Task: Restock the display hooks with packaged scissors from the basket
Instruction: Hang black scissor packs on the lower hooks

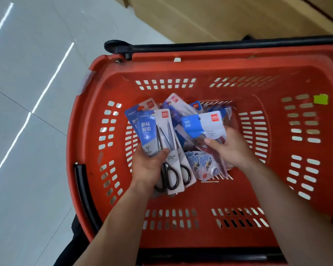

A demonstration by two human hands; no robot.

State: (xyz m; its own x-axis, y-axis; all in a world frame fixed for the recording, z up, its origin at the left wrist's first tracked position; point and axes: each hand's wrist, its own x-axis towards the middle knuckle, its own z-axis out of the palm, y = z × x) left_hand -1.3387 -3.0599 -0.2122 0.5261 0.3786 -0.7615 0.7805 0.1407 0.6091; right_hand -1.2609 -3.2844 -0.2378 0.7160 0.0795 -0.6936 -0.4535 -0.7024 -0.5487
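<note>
Packaged scissors (pixel 161 135) are fanning up out of your left hand (pixel 148 166), all sitting inside the red shopping basket (pixel 200 73) that is enclosing both hands. Pale floor tiles (pixel 27 112) are showing out past your left arm. Your left hand is gripping the black-handled packs, thumb pressing across the front card. Your right hand (pixel 231 146) is pinching a blue-and-white carded pack (pixel 204 125) just beside them. Between your wrists a small blue printed pouch (pixel 202 166) is lying, and a green sticker (pixel 320 98) is clinging to the wall beyond your right hand.
</note>
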